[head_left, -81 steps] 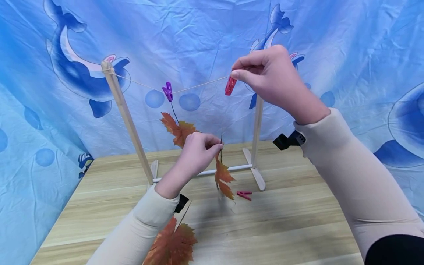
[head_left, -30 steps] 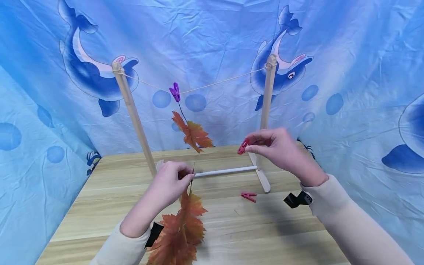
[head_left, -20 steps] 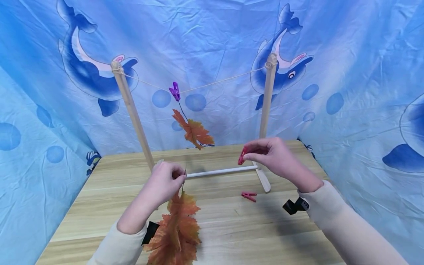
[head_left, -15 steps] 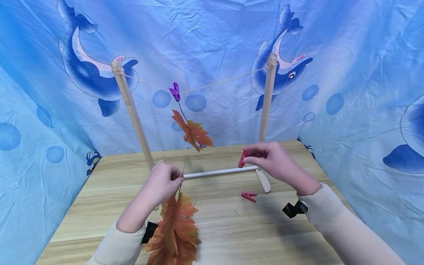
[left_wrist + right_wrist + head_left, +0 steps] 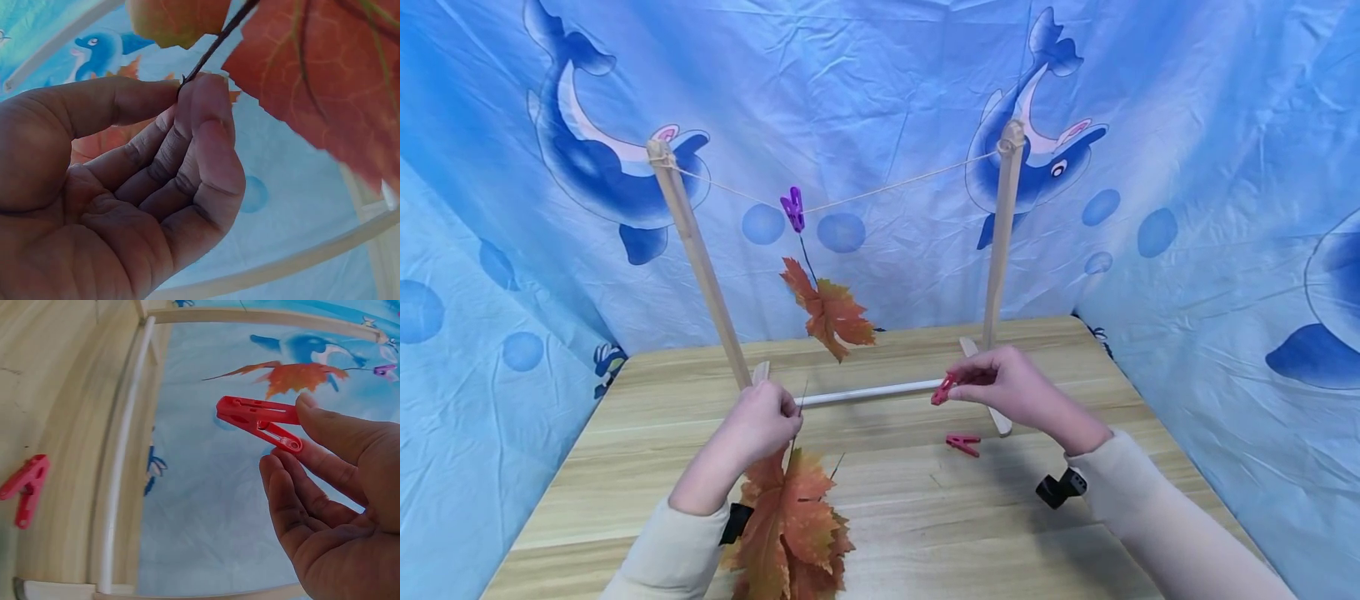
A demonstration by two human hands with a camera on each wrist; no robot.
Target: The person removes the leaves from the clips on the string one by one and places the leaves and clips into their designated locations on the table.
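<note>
My left hand (image 5: 763,423) pinches the thin dark stem of an orange maple leaf (image 5: 797,508) between thumb and fingertips. That leaf hangs below the hand, over another orange leaf (image 5: 842,546) on the table, which it partly hides. In the left wrist view the stem (image 5: 215,45) runs up from the fingertips to the leaf. My right hand (image 5: 1003,385) pinches a red clothespin (image 5: 942,390) by its handle ends; its nose points away from the hand in the right wrist view. A second red clothespin (image 5: 962,445) lies on the table just below the right hand.
A wooden stand with a left post (image 5: 700,262) and right post (image 5: 1002,250) carries a sagging string (image 5: 895,189). A purple clothespin (image 5: 793,210) on the string holds another maple leaf (image 5: 831,315) by its stem. A white rod (image 5: 865,393) joins the feet. Blue dolphin-printed cloth (image 5: 880,100) surrounds the table.
My right hand has come down from the string with the red clothespin. The left hand has lowered its leaf leftward to the near leaf. In the last half second both hands sink slightly.
</note>
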